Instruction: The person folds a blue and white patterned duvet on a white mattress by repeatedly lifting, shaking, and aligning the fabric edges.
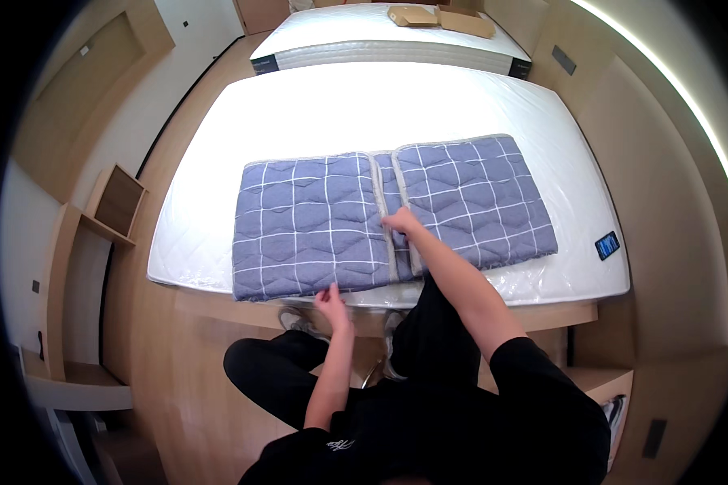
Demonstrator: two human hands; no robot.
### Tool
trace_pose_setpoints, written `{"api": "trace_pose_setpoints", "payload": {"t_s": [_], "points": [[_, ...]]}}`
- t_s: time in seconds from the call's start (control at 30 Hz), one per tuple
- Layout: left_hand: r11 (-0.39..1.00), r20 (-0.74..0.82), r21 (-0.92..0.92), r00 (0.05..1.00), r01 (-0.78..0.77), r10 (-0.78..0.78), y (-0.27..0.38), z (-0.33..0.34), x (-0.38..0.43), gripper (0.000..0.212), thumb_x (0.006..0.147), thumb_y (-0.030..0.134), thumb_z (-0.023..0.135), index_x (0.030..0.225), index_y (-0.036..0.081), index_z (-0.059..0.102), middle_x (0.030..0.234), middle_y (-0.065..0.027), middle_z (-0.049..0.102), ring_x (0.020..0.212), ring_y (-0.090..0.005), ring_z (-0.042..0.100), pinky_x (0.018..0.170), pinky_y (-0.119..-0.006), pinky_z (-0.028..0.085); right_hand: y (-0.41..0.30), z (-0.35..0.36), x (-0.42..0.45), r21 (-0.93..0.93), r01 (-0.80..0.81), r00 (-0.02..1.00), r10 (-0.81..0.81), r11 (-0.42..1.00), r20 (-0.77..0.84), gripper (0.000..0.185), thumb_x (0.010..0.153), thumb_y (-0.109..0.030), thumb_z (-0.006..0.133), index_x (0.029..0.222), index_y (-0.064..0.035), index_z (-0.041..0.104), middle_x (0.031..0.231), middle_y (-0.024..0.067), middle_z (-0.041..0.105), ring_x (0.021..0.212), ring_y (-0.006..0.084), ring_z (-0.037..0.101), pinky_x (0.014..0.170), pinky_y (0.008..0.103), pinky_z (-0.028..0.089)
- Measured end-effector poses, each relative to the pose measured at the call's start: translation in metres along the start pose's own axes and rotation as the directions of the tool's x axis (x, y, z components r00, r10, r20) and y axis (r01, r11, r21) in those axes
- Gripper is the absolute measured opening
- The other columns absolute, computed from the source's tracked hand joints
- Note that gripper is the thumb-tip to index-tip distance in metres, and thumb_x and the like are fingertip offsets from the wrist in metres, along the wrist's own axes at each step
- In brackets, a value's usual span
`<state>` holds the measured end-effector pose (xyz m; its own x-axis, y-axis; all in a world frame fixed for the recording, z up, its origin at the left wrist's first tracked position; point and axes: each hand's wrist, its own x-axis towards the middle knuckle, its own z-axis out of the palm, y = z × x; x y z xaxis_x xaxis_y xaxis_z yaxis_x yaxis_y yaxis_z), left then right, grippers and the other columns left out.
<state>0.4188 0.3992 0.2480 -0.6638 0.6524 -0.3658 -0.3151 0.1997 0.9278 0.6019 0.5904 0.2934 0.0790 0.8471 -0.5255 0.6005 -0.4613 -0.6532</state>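
A quilted pad (309,224) in blue-grey with a white grid and a pale grey binding lies on a plastic-wrapped white mattress (340,103). Both its ends are folded inward, leaving a narrow gap at the middle. My right hand (402,220) is at this gap, its fingers closed on the bound edge of the left folded part. Low at the pad's near edge, my left hand (330,301) has its fingertips against the fabric; whether they pinch it is unclear.
A smartphone (607,245) lies near the mattress's right edge. Beyond stands a second mattress (394,56) with an opened cardboard box (412,16) on it. The wooden bed base (540,314) juts out by my legs. Wooden shelving (119,200) stands at the left.
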Motion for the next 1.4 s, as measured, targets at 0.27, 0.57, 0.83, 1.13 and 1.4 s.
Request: {"api": "trace_pose_setpoints", "payload": {"t_s": [0.27,0.57,0.83,1.13,1.4], "points": [[0.796,0.234,-0.578,0.971,0.182,-0.052,0.033,-0.056,0.083,0.038,0.08,0.016,0.06,0.11,0.008,0.039,0.106,-0.0056,0.049,0.091,-0.0189,0.048,0.077,-0.037,0.039,-0.024,0.049,-0.003,0.061,0.666,0.732,-0.637,0.743,-0.241,0.062,0.062,-0.02,0.067,0.115,0.0,0.043,0.106,0.0238,0.054,0.099,0.0346,0.053,0.082,0.0375,0.043],[0.88,0.092,-0.443,0.985,0.17,-0.144,0.003,-0.052,0.085,0.037,0.081,0.017,0.059,0.112,0.01,0.041,0.11,-0.008,0.05,0.094,-0.0213,0.05,0.076,-0.039,0.042,-0.013,-0.031,-0.015,0.249,0.315,0.945,-0.277,0.916,-0.176,0.054,0.068,-0.012,0.063,0.116,0.0018,0.043,0.104,0.0214,0.054,0.094,0.0273,0.055,0.077,0.0337,0.046],[0.849,0.616,0.413,0.585,0.331,-0.527,0.035,-0.016,0.023,0.032,0.08,0.029,0.059,0.101,0.004,0.054,0.091,-0.0072,0.062,0.082,-0.0199,0.06,0.066,-0.029,0.046,0.198,-0.152,-0.058,0.431,0.264,0.397,0.311,0.863,-0.864,0.061,0.064,-0.018,0.063,0.116,0.0035,0.039,0.107,0.02,0.049,0.092,0.0293,0.052,0.08,0.0362,0.042],[0.087,0.889,0.223,0.239,-0.971,0.392,0.046,0.092,-0.073,0.059,0.073,0.033,0.062,0.123,0.01,0.041,0.124,-0.02,0.04,0.116,-0.029,0.04,0.092,-0.052,0.03,0.291,-0.17,-0.053,0.562,0.047,0.212,0.542,0.826,-0.813,0.074,0.061,-0.022,0.069,0.117,0.0077,0.032,0.108,0.0233,0.049,0.095,0.0356,0.05,0.086,0.0387,0.041],[-0.116,0.951,0.274,0.251,-0.955,0.178,0.02,0.078,-0.06,0.084,0.064,0.039,0.067,0.134,0.022,0.024,0.137,-0.0169,0.02,0.127,-0.0377,0.017,0.092,-0.065,0.016,0.263,-0.175,-0.083,0.976,0.215,0.858,0.475,0.016,-0.197,0.049,0.068,-0.024,0.068,0.109,-0.0081,0.047,0.096,0.0084,0.054,0.082,0.021,0.055,0.067,0.0362,0.047]]}}
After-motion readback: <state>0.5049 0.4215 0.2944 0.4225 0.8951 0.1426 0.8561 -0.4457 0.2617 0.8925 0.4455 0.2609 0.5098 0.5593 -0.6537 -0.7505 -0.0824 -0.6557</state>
